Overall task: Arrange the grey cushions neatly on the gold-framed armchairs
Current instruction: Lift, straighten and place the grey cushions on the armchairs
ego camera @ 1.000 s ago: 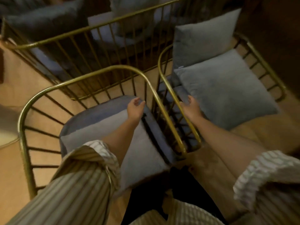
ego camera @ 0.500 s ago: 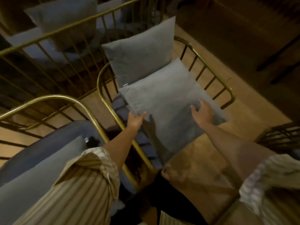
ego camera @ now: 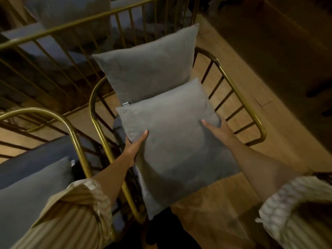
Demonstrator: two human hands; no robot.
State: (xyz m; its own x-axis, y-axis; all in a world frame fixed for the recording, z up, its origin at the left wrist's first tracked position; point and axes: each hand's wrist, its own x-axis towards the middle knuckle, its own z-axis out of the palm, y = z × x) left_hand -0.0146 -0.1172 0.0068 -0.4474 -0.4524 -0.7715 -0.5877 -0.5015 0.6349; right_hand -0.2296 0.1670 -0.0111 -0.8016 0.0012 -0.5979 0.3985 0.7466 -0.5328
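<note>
Head view, dim light, some blur at the edges.

Front grey cushion [ego camera: 176,141] gripped on both sides above the seat of the middle gold-framed armchair [ego camera: 258,126]. Left hand [ego camera: 133,147] on its left edge, thumb over the top face, remaining fingers [ego camera: 128,141] tucked beneath. Right hand [ego camera: 218,130] on the right edge, thumb on top, fingers wrapped round the side. Both hands closed on the same cushion. Near corner of the cushion overhanging the front of the seat; far edge overlapping the lower part of the back cushion [ego camera: 149,69].

Back cushion upright, leaning against the chair back, small white tag at its lower left corner.

Left armchair [ego camera: 68,126] just beside the middle one, frames close together. Dark blue seat pad [ego camera: 36,159] on it, with another grey cushion [ego camera: 27,194] lying on top.

Long gold railing [ego camera: 71,26] behind both chairs; further grey cushions beyond it, blurred.

Wooden floor [ego camera: 224,212] under everything. Striped sleeves [ego camera: 71,212] pushed up on both forearms.
</note>
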